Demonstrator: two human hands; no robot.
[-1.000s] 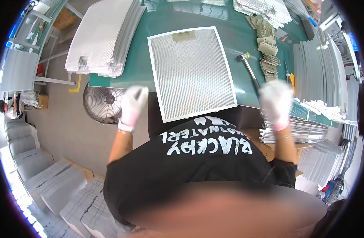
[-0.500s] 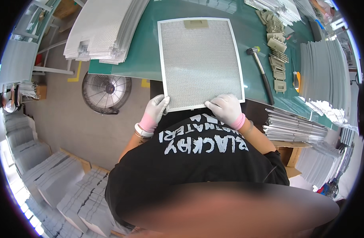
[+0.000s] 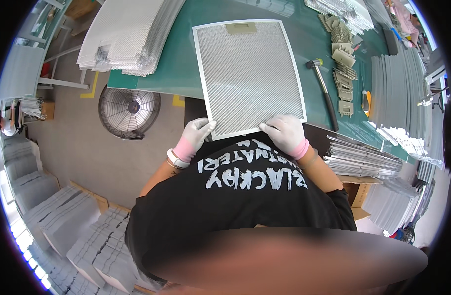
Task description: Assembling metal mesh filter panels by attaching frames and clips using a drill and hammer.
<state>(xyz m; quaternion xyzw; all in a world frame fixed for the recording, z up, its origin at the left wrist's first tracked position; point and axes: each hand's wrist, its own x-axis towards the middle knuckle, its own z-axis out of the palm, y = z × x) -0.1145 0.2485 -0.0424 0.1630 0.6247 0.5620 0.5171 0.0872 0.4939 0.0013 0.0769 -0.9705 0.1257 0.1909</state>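
A rectangular metal mesh filter panel [image 3: 250,78] with a pale frame lies partly on the green table and juts over its near edge toward me. A beige latch plate [image 3: 241,28] sits at the panel's far edge. My left hand [image 3: 196,135], in a white glove with a pink cuff, grips the near left corner, thumb on top. The gloved right hand [image 3: 286,133] pinches the near edge toward its right end. Fingers under the panel are hidden. Right of the panel lies a hammer [image 3: 324,91] with a black handle.
Mesh sheets [image 3: 132,34] are stacked on the table's left. Beige latch plates [image 3: 344,83] form a row right of the hammer, beside an orange-handled screwdriver [image 3: 366,103]. Frame strips [image 3: 397,93] stand piled farther right. A floor fan [image 3: 131,110] stands left of the table.
The panel's near edge has shifted slightly right and tilted, its right end a little higher. Both hands have moved right with it, keeping their grip.
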